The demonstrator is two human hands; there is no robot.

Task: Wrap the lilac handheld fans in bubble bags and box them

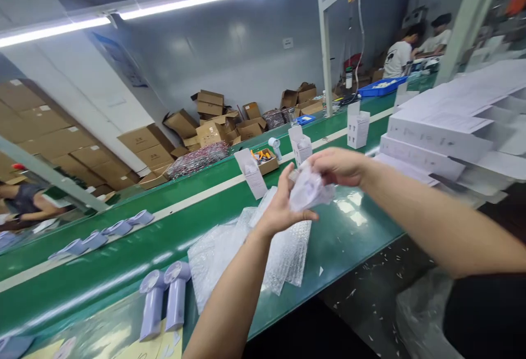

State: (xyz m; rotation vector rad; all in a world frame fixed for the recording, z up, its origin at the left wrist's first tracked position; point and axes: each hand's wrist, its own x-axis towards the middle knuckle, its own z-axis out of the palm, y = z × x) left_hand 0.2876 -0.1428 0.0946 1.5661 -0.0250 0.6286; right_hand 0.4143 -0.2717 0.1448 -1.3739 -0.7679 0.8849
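The wrapped bundle, pale and translucent, is clamped above the green table between the left hand and, at two o'clock, the right hand, with bubble-wrap sheets at seven, two lavender handheld devices farther off at eight and stacked white cartons at two.

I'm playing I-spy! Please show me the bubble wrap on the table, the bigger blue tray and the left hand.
Bubble wrap (pixel 288 257): head view, on the right part of the sheets.
Bigger blue tray (pixel 381 91): head view, on its front wall.
Left hand (pixel 281 206): head view, on the middle of the hand.
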